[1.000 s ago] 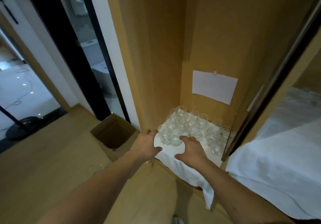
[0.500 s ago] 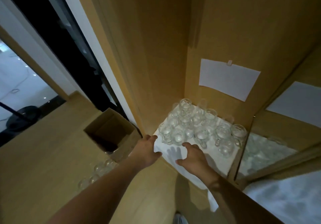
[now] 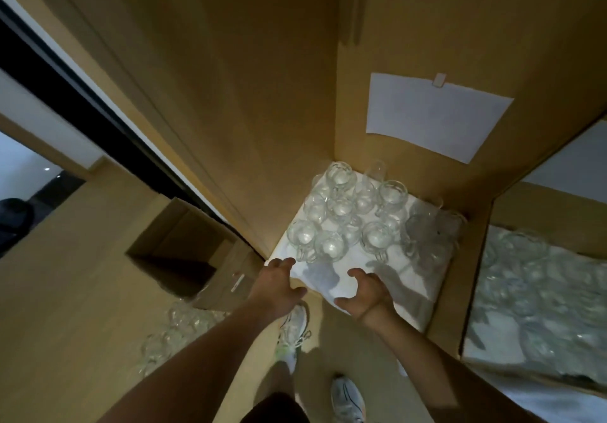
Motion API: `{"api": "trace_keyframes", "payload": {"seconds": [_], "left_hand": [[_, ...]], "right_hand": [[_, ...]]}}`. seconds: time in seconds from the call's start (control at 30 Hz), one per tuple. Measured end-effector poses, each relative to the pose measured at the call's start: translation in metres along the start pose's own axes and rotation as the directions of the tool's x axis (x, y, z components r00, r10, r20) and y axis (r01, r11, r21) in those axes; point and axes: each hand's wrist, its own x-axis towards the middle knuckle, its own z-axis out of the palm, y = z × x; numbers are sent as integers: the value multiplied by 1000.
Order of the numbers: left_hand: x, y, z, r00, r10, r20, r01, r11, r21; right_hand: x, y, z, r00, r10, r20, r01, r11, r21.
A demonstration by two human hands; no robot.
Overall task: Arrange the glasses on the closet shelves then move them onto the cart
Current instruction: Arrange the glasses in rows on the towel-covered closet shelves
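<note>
On the wooden floor (image 3: 65,291) at the left stands an open cardboard box (image 3: 184,245), its inside dark. Just in front of it, a loose cluster of clear floor glasses (image 3: 170,334) lies blurred against the boards; their shapes are hard to make out.

The left hand (image 3: 279,286) reaches to the front left corner of the white cloth (image 3: 410,291) that covers the closet shelf. Its fingers are spread and only slightly bent, the fingertips at the cloth's edge, and it grips nothing. Below the forearm a pale sneaker (image 3: 294,327) shows on the floor.

The shelf glasses (image 3: 345,215) stand packed together at the back of the cloth, against the closet's wooden side wall (image 3: 246,110). They are clear, round-bodied mugs with small handles, seen from above so that their rims and thick bases catch the light. Those toward the right are blurred.

The right hand (image 3: 364,294) hovers over the cloth's front edge, fingers and thumb curved wide apart, empty. Whether it touches the cloth cannot be told.

On the closet's back wall hangs a white paper sheet (image 3: 433,113), held by a small tab at its top; no writing can be read on it. At the far right a mirrored panel (image 3: 542,274) reflects glasses and cloth.
</note>
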Motion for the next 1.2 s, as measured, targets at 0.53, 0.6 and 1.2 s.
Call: {"api": "trace_keyframes", "payload": {"seconds": [0.53,0.6,1.2], "left_hand": [[143,-56,40,975,-124,182,164,961,-224],[159,-65,49,966,-162,199,209,949,-238],[246,-87,135,903,-313,295,429,695,-577]], "right_hand": [[111,-17,89,946,303,118,-322,925,203],[129,-16,102,931,338,141,-365,888,280],[235,1,174,880,370,297,-300,-51,953]]}}
